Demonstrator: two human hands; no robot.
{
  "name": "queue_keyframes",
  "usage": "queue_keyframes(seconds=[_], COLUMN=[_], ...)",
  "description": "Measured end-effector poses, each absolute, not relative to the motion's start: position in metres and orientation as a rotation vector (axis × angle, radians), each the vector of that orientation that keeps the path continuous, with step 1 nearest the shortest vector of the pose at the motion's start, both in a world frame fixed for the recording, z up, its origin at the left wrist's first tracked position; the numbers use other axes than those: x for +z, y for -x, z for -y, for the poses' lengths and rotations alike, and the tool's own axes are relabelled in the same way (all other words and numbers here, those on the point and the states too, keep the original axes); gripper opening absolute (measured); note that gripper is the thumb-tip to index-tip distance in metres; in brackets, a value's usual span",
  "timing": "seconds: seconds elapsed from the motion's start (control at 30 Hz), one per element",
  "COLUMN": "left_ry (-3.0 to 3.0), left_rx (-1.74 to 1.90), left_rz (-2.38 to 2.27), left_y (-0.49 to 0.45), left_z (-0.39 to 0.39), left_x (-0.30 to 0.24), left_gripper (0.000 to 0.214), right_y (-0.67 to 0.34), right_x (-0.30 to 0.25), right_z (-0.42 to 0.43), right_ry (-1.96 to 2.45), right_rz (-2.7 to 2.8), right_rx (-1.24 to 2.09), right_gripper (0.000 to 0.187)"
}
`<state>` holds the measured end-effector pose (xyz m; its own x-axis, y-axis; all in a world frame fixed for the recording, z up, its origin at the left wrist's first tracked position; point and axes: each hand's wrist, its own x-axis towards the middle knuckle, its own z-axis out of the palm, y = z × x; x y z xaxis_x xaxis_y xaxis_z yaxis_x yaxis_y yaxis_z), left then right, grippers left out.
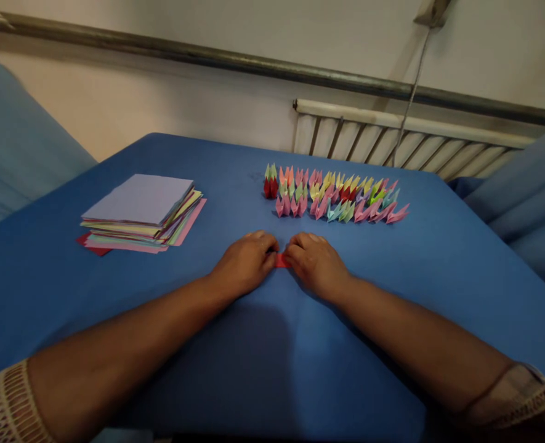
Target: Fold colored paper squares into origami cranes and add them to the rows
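Note:
My left hand [247, 263] and my right hand [316, 263] rest knuckles-up on the blue table [272, 357], fingertips meeting over a small red piece of paper [281, 260]. Both hands press or pinch it against the cloth; only a sliver of red shows between them. Just beyond the hands stand rows of folded paper figures [334, 198] in pink, yellow, green, red and blue. A stack of coloured square paper sheets [143, 213], a lilac sheet on top, lies to the left of my left hand.
A white radiator [392, 138] and a grey pipe [207, 56] run along the wall behind the table. Blue fabric surfaces [18, 141] flank the table on both sides. A cord [413, 92] hangs down the wall.

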<state>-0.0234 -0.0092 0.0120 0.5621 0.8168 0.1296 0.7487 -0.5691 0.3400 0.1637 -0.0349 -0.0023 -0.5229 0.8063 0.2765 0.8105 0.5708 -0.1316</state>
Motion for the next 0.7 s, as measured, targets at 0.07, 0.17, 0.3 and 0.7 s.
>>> queue_keyframes(seconds=[0.07,0.17,0.3,0.7], left_ry=[-2.597,-2.721,-2.761,-2.49], left_rx=[0.406,0.344,0.272,0.303], left_rz=[-1.257,-1.172,-1.033,-1.048], left_y=[0.024,0.025,0.024,0.028], left_z=[0.01,0.014,0.02,0.007], left_x=[0.012,0.016,0.019,0.015], left_gripper=[0.015,0.016,0.018,0.013], right_y=[-0.163,-0.163,-0.163,-0.18], right_x=[-0.002,-0.002,0.0,0.002], right_z=[0.036,0.037,0.04,0.073], right_ry=[1.346,1.403,1.428,1.673], right_rz=[2.516,2.513,2.53,2.531], right_rx=[-0.047,-0.065,-0.102,-0.003], right_gripper=[0.02,0.021,0.021,0.048])
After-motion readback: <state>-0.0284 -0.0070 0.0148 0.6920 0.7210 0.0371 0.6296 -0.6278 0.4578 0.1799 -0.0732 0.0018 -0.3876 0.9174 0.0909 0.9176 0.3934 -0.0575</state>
